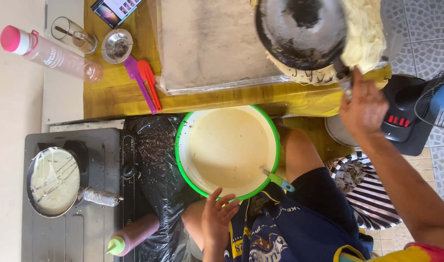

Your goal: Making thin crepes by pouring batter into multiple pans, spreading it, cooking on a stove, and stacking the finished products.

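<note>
Right hand (363, 107), upper right of frame: closed around the handle of a dark frying pan (302, 31), pan tipped upside down, pale crepe (361, 34) hanging off its rim. Left hand (217, 221), bottom centre: fingers spread loose, holding nothing, fingertips at the edge of the green-rimmed batter bowl (227, 151). Green-handled ladle (278, 180) sits in the bowl. Second pan (53, 181) with batter on the stove (101, 194), lower left. Squeeze bottle (133, 235) just beside it.
</note>
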